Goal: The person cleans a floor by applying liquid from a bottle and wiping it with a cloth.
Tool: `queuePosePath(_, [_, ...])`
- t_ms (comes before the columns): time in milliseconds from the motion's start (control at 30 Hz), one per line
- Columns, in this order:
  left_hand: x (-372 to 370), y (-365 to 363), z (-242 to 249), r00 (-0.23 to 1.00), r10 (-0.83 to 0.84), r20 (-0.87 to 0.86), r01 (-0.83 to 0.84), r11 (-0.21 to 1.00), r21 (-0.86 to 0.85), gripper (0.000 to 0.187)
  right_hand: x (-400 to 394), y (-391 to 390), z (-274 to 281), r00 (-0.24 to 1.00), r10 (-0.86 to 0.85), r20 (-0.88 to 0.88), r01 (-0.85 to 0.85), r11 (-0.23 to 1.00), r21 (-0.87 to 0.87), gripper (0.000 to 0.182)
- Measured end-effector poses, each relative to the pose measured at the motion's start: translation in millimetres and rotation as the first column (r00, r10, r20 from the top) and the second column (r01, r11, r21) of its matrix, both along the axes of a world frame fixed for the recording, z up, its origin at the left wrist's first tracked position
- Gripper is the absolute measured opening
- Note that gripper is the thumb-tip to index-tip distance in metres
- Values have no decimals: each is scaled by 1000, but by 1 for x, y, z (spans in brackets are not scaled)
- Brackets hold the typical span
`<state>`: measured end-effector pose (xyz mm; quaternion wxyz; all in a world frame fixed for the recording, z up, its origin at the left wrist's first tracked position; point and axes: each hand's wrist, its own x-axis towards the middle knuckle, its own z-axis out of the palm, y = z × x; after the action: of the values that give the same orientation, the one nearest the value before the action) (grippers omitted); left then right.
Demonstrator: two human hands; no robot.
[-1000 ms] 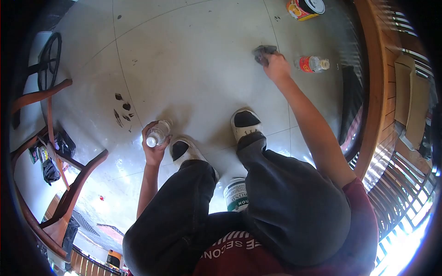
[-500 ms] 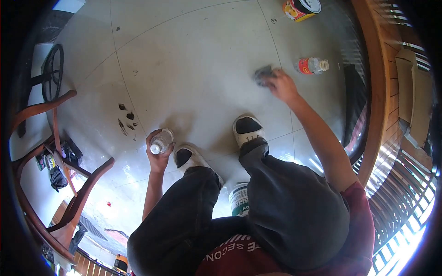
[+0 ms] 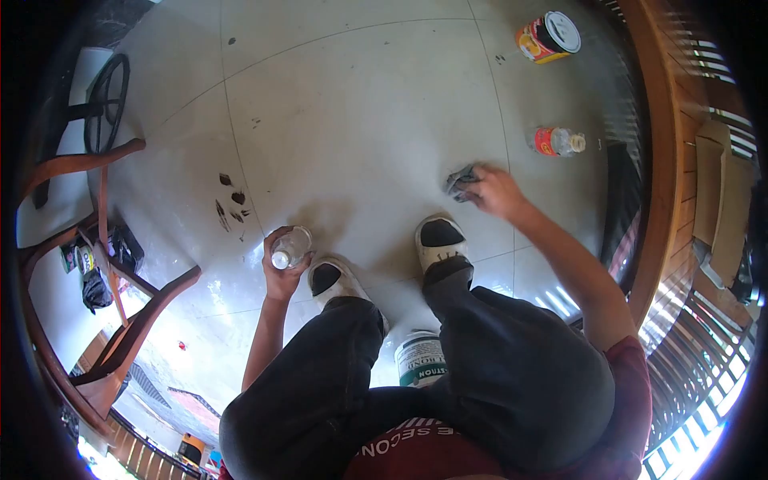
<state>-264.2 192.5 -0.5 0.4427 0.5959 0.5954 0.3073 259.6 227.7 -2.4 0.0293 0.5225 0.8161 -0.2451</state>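
Note:
My left hand (image 3: 280, 270) is wrapped round a clear plastic bottle (image 3: 294, 244), held upright just beyond my left shoe, its white cap toward me. A crumpled grey rag (image 3: 461, 183) is bunched in the fingers of my right hand (image 3: 494, 192), down at the pale tiled floor (image 3: 352, 136) beyond my right shoe. Another clear bottle with a red label (image 3: 558, 142) lies on its side to the right of that hand. Dark smudges (image 3: 238, 198) mark the floor to the left of the held bottle.
A yellow and red can (image 3: 547, 38) is at the far right, near a wooden bench (image 3: 654, 160). A wooden chair (image 3: 144, 320) is on the left. Between my legs stands a labelled bucket (image 3: 421, 358). A black ring-shaped frame (image 3: 108, 104) is at the far left.
My right hand has drawn the rag closer to me across the floor. My left hand still grips the bottle. The whole view has shifted slightly, with the floor things appearing lower and farther right.

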Motion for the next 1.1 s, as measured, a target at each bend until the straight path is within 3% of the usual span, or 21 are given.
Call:
queuePosePath(100, [-1,0,0,1000,0,13,0,1000,-1,74,11,55,2,996,-59,72,56,998,40,33])
queuePosePath(233, [-1,3,-2,1000,-10,-9,11,1000,18,74,3,120,3,874,-444,196,442,895,56,30])
queuePosePath(267, [-1,3,0,999,14,35,-12,997,-71,73,6,114,-3,830,-554,58,554,832,24,32])
queuePosePath(333, [0,6,0,1000,-26,4,26,1000,-13,73,7,105,-19,654,-724,-219,729,680,-73,34])
queuePosePath(433, [-3,4,0,999,-40,-20,40,999,32,73,8,34,-40,635,-656,-408,676,727,-119,43])
queuePosePath(500, [-3,2,-3,999,-34,-11,34,999,39,74,-5,-17,-11,768,-559,-313,573,818,-54,55])
queuePosePath(667, [-4,0,-5,1000,-18,1,18,999,39,74,-16,-81,27,925,-376,-53,372,926,-68,74])
queuePosePath(733, [0,1,-1,1000,-20,-14,20,1000,24,74,-18,-95,13,924,-365,-116,360,931,-59,75])
queuePosePath(900, [-1,2,2,1000,-17,-17,17,1000,1,74,3,-74,-4,942,-208,-262,191,978,-89,77])
queuePosePath(1000, [0,2,3,1000,-11,-8,11,1000,6,74,5,-44,-2,979,-114,-172,105,993,-60,75])
queuePosePath(1100, [-4,-1,-5,1000,-16,-11,17,999,29,76,-9,10,-28,932,-242,-269,269,961,65,74])
